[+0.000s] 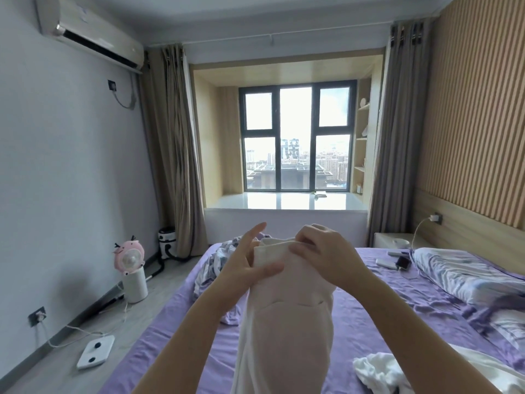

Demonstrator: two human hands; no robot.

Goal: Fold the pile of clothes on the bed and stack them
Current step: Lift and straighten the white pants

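I see both hands raised over the purple bed (355,317), holding a pale pink garment (284,322) up so it hangs toward the camera. My right hand (326,257) pinches its top edge, fingers curled on the cloth. My left hand (250,265) presses its thumb against the fabric, other fingers straight and spread. A crumpled white garment (377,368) lies lower right on the bed, a striped heap (218,260) behind the hands
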